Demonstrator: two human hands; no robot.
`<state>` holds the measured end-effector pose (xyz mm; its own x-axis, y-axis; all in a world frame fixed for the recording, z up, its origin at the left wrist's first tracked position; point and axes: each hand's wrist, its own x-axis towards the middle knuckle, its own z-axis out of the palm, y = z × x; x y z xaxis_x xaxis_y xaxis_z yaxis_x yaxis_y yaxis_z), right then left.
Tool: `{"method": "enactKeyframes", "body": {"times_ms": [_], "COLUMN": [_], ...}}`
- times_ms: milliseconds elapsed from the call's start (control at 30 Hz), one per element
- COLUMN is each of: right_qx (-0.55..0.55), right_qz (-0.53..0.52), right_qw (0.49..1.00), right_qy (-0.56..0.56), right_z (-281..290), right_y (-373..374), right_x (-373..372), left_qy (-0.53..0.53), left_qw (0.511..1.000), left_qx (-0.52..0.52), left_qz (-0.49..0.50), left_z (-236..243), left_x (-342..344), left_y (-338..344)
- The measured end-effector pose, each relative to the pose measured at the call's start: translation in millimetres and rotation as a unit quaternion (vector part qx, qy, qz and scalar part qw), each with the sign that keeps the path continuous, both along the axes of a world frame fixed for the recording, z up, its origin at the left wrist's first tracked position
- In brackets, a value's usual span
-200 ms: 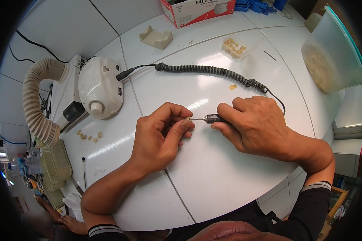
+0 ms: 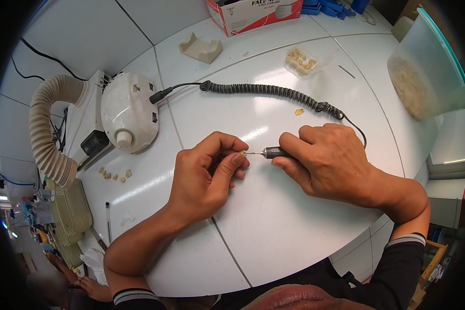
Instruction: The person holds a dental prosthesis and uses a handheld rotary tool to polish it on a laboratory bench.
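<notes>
Between the thumb and fingertips of my left hand (image 2: 204, 178) is pinched a small pale yellowish piece (image 2: 243, 153), mostly covered by the fingers. My right hand (image 2: 328, 163) grips a black rotary handpiece (image 2: 275, 152) that points left. Its thin metal bit (image 2: 254, 153) reaches the piece, tip against or right beside it; exact contact is too small to tell. A black coiled cord (image 2: 268, 90) runs from behind the right hand to a white control unit (image 2: 132, 111) with a round knob. One flat yellow bit (image 2: 299, 112) lies beyond the right hand.
Left on the white table (image 2: 284, 222) are several small yellowish lumps (image 2: 122, 180), a pen (image 2: 108, 222) and a ribbed hose (image 2: 39, 121). Farther back stand a cream cradle (image 2: 201, 49), a mask box (image 2: 258, 15), a small tray of pieces (image 2: 300, 62) and a clear tub (image 2: 429, 67). Another person's hand (image 2: 94, 288) shows lower left.
</notes>
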<state>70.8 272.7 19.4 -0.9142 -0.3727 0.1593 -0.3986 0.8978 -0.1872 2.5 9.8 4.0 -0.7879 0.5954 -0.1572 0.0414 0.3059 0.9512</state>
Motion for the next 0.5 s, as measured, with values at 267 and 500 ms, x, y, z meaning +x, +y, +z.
{"method": "enactKeyframes", "body": {"times_ms": [267, 500], "right_qx": [0.000, -0.011], "right_qz": [0.003, -0.002], "right_qw": [1.000, 1.000], "right_qy": [0.007, 0.009], "right_z": [-0.6, -2.7], "right_y": [-0.4, -0.4], "right_x": [0.0, -0.1], "left_qy": [0.023, 0.044], "left_qw": [1.000, 0.999], "left_qx": [-0.002, -0.004], "left_qz": [-0.002, -0.006], "left_z": [2.3, -1.6], "left_x": [1.2, -1.1], "left_y": [1.2, 0.0]}}
